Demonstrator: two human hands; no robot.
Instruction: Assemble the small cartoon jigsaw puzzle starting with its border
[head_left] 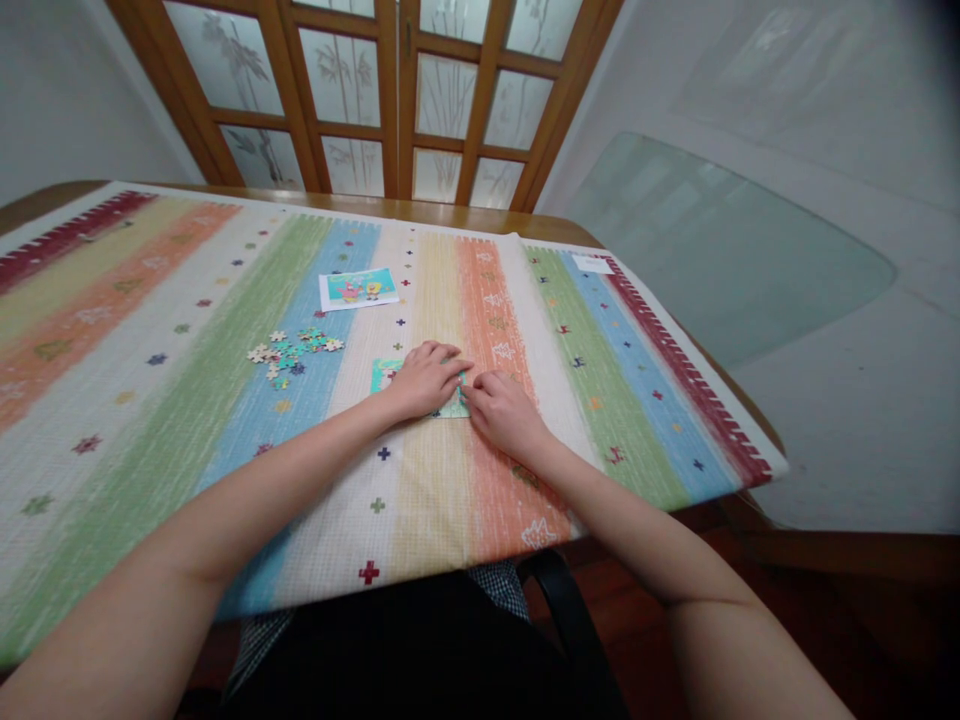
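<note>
My left hand [426,378] lies on a partly assembled jigsaw puzzle [384,376], a turquoise patch on the striped tablecloth [187,420]. Its fingers are curled and pressed down on the puzzle's right part. My right hand [504,408] rests just beside it, fingers bent, fingertips touching the puzzle's right edge. What the fingertips pinch, if anything, is hidden. A loose heap of puzzle pieces [294,350] lies to the left of the hands. A reference picture card [358,288] with cartoon figures lies farther back.
The table's right edge [697,390] with a dark red border runs close to my right arm. A small white tag [594,264] sits at the far right corner. Wooden glazed doors [405,90] stand behind. A black chair [562,610] shows below the near edge.
</note>
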